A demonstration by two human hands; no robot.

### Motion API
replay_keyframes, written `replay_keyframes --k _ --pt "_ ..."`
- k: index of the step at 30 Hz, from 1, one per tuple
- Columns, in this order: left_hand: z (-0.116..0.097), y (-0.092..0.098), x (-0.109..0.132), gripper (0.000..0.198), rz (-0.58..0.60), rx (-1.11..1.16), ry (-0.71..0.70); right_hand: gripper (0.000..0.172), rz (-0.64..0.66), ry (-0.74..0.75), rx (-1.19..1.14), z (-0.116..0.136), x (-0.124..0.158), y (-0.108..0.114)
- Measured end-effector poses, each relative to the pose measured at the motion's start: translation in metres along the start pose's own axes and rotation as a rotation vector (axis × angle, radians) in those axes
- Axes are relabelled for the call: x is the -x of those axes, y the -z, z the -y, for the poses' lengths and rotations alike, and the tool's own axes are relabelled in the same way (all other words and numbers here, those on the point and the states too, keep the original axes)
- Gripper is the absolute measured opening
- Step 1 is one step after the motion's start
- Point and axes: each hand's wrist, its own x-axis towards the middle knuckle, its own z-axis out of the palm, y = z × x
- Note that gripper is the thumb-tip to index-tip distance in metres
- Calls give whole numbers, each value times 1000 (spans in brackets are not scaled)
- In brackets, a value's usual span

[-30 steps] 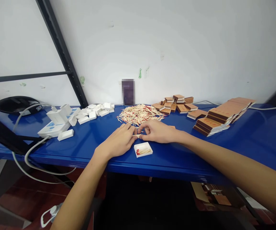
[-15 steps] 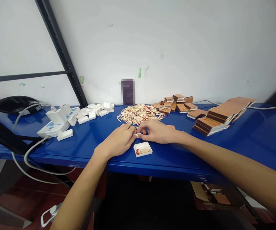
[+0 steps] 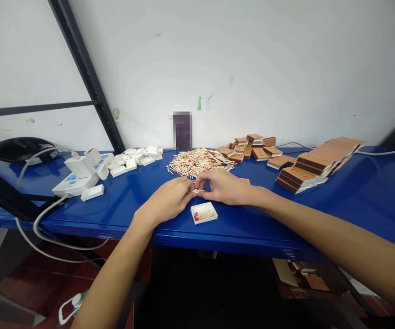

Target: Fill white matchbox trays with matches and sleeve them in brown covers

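Observation:
Between my left hand (image 3: pixel 173 197) and my right hand (image 3: pixel 223 186) is a small bunch of matches (image 3: pixel 196 191), pinched from both ends by thumbs and fingers. Just in front of the hands, nearer the table edge, lies an open white tray (image 3: pixel 212 220) with several red-tipped matches (image 3: pixel 204 214) inside. A large heap of loose matches (image 3: pixel 200 161) spreads right behind my fingers. Part of an orange-brown matchbox piece (image 3: pixel 244 181) shows behind my right wrist.
White empty trays (image 3: pixel 131 163) are heaped at the left, near a white device with cables (image 3: pixel 76 183). Brown matchboxes (image 3: pixel 260 154) are piled at the back right, beside stacked ones (image 3: pixel 300 176). A dark pixelated object (image 3: pixel 182 130) leans against the wall.
My fingers have closed in a little around the matches, and my left thumb has risen toward them. The tray and heaps have kept their places.

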Motion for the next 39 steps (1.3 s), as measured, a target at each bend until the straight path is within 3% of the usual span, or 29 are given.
replay_keyframes --k 17,25,39 --pt "-1 7 2 17 -42 73 160 13 -24 95 -68 -5 0 -5" --pt "2 5 1 19 -45 22 129 18 24 138 2 -5 1 -2" --pt "1 6 3 21 -10 -43 118 16 -30 110 54 -5 1 -7"
